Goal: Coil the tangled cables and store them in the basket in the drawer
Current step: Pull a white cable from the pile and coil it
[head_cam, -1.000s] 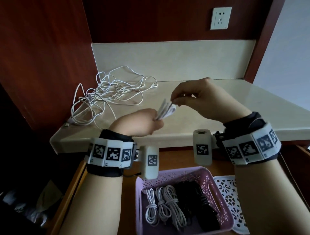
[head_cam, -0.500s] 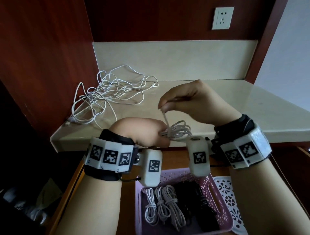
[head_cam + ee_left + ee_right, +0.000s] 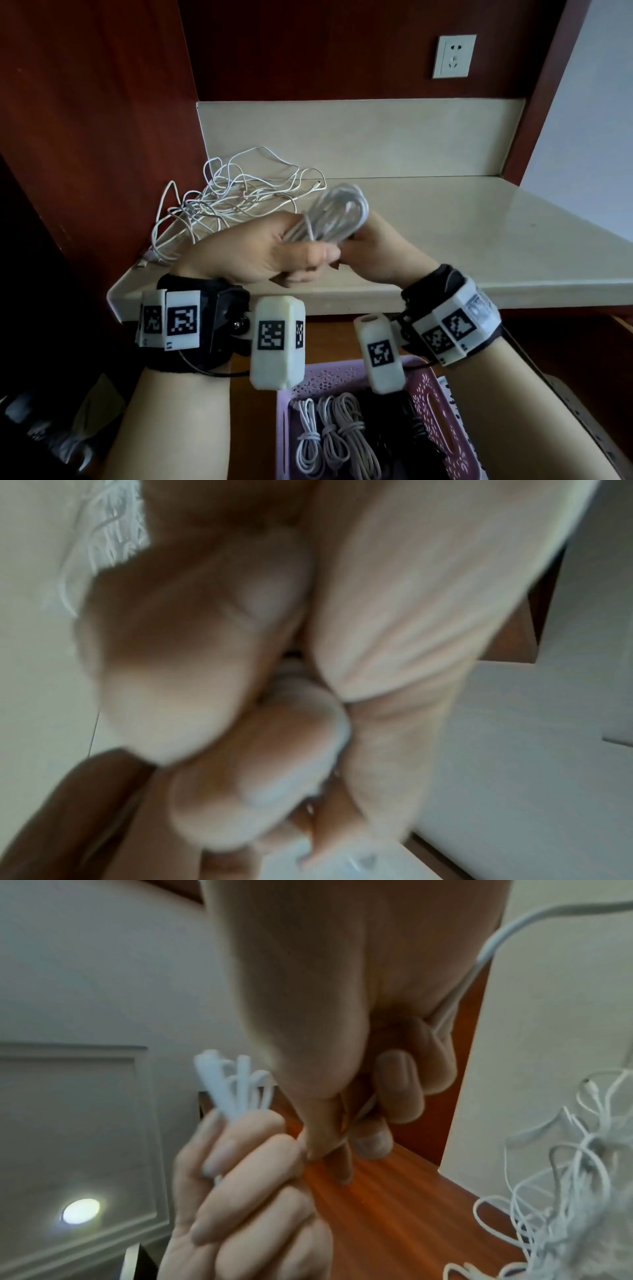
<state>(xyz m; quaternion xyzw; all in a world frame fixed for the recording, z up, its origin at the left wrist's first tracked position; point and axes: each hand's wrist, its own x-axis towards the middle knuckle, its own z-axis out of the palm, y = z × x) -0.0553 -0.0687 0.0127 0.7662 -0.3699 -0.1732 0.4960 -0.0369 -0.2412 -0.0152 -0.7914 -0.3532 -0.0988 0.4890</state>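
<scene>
Cables in a white coil (image 3: 337, 214) sit above the counter (image 3: 462, 246), gripped by the left hand (image 3: 260, 250) with the right hand (image 3: 380, 253) pinching beside it; loose cables (image 3: 233, 198) lie beyond the left hand, the basket (image 3: 442, 411) below both. Left wrist view: blurred curled fingers (image 3: 192, 647). Right wrist view: right fingers (image 3: 394, 1085) pinch a strand, left fingers clasp the coil (image 3: 236, 1085).

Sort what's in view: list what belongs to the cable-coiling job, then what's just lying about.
Belongs to the job:
coiled white cable, gripped by left hand and right hand
tangled cables on the counter
pink basket in the drawer, holding coiled cables

Just lying about:
wall socket
white perforated tray beside the basket
</scene>
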